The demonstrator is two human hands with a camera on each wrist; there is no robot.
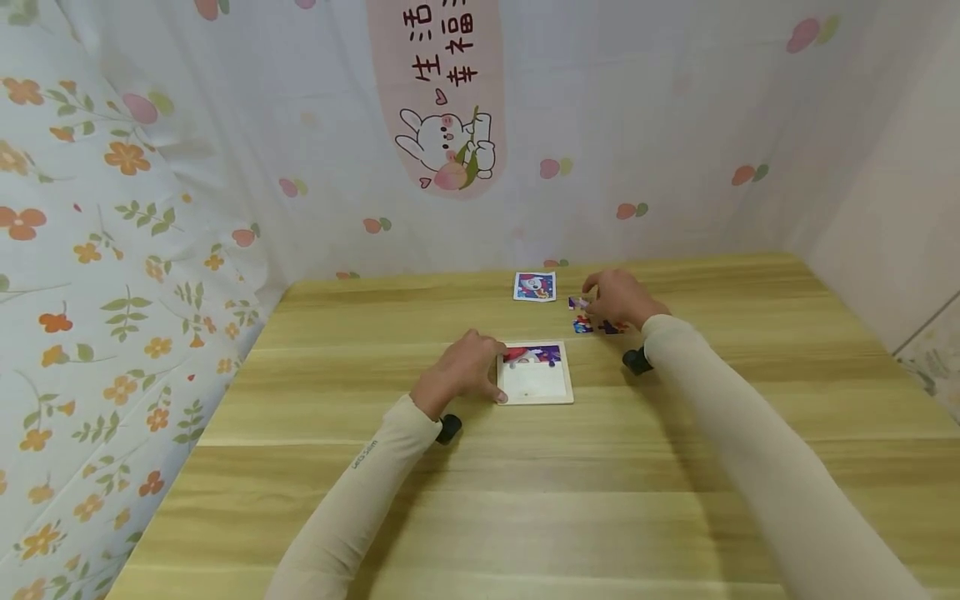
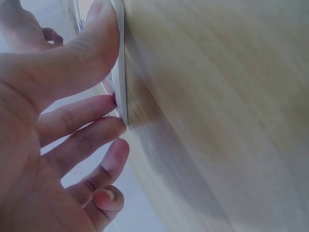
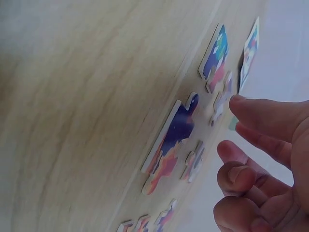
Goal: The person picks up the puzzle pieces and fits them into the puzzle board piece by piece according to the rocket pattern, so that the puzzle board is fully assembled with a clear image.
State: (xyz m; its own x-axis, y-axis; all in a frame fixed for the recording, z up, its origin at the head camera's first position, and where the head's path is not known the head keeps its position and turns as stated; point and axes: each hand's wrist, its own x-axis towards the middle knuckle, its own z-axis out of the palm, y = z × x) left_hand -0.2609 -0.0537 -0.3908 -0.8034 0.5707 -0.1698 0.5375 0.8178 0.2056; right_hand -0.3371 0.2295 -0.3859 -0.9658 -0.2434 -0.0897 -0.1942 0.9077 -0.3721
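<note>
Two hands: the left hand (image 1: 465, 367) near the middle of the frame, the right hand (image 1: 621, 298) higher and to its right; one seems to brace while the other handles loose parts.
Left fingers: spread apart, with thumb and fingertips touching the left rim of the puzzle tray (image 1: 536, 401); a light hold at the side, likely to stop it sliding without covering its inside.
Right fingers: bent, thumb and index apart, nothing visibly pinched; they hover around a white-and-purple piece (image 1: 576, 303), thumb tip close by. Whether skin touches it, I cannot tell.
Puzzle tray: flat at mid-frame, squared toward the wearer, probably for easy reach.
Fitted pieces (image 1: 550, 355): a red and purple band along the tray's upper part, seated against the far rim; the pale base shows below, nearer the wearer.
Loose pieces: right of centre, above and beside the tray, the blue-and-red piece (image 1: 582, 324) and dark pieces (image 1: 613, 327) lying face up, apparently so their print can be read.
Picture card (image 1: 535, 287): just above the tray, left of the loose pieces, face up; presumably there as a reference within sight.
Table (image 1: 525, 508): wood-grained, under everything, filling the lower frame.
Curtain (image 1: 600, 108): printed cloth across the top, perhaps a plain backdrop.
</note>
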